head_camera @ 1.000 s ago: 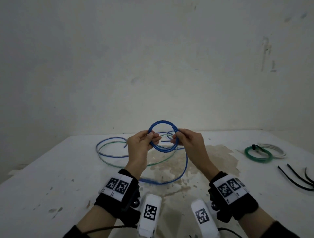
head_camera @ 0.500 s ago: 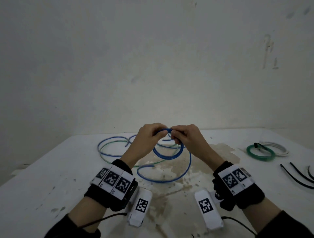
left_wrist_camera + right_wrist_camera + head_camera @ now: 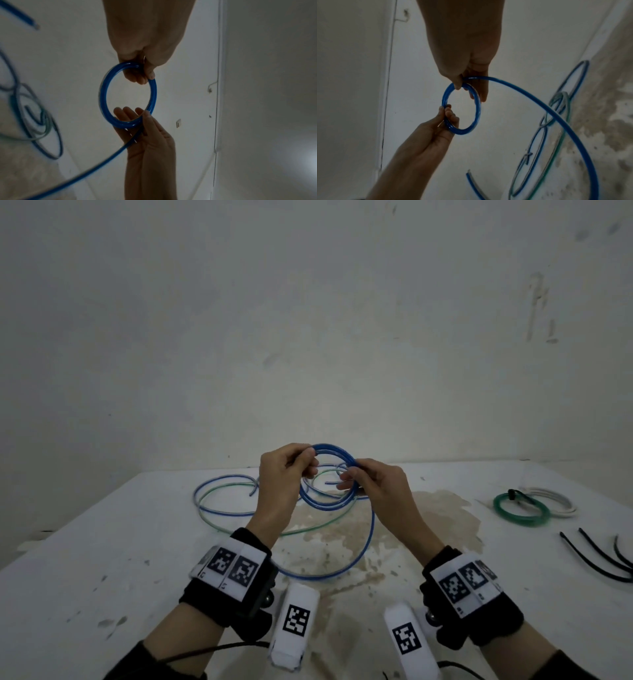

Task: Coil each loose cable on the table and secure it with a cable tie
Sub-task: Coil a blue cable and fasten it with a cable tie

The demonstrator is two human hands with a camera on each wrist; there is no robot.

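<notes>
Both hands have drawn apart again since half a second ago, reopening the blue cable [image 3: 329, 501] coil held above the table [image 3: 102, 559]. Left hand [image 3: 284, 474] pinches it at 10 o'clock, right hand [image 3: 373, 484] at 3 o'clock. Springy loops may pop free if either pinch slackens. Its trailing tail could snag the loose cables [image 3: 219, 501] at 9 o'clock. Finished green coil [image 3: 520, 510] and black cable ties [image 3: 596, 556] lie well apart at 3 o'clock.
</notes>
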